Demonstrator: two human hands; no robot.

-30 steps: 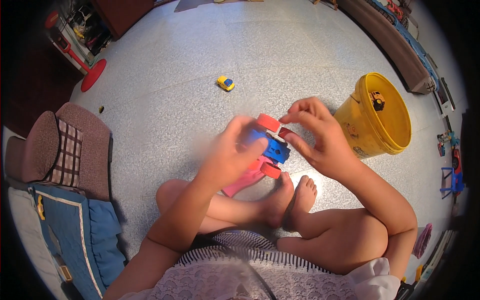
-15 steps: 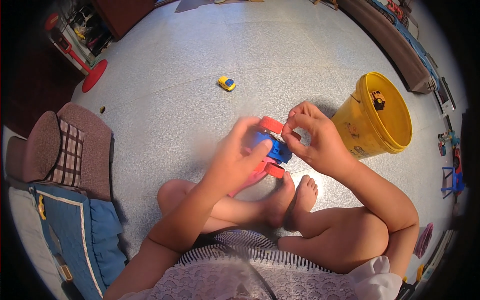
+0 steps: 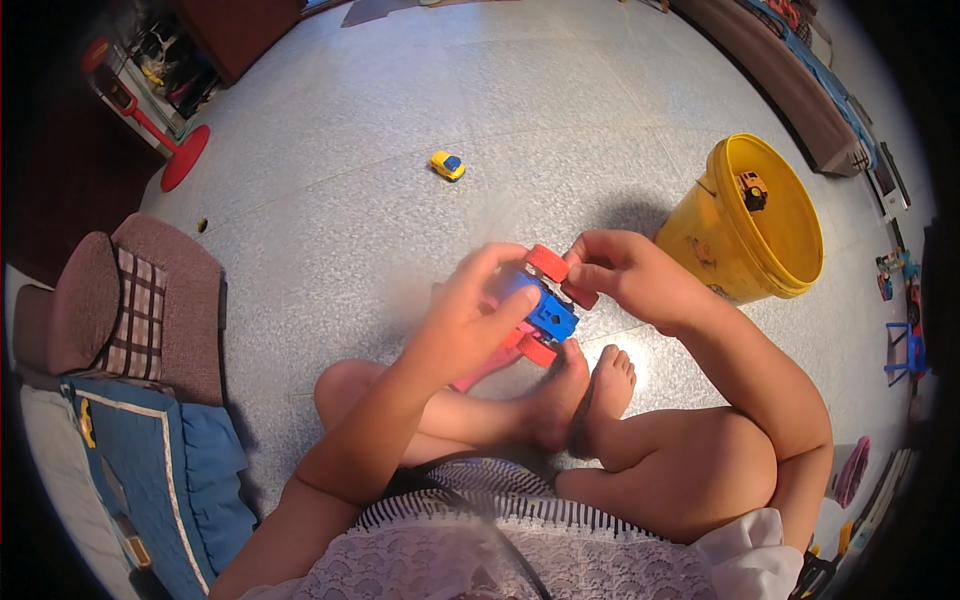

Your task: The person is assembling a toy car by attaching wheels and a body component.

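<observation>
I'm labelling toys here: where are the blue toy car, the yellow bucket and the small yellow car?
blue toy car (image 3: 550, 312), head view, blue body.
yellow bucket (image 3: 700, 240), head view, outer wall.
small yellow car (image 3: 447, 165), head view, roof.

Bare arms, bare legs, bare feet; white lace top, striped black-and-white trim.

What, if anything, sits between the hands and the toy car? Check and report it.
Nothing visible does. Both hands already touch the blue toy car with red wheels: the left hand wraps its near side and the right hand pinches a red wheel at its far end.
</observation>
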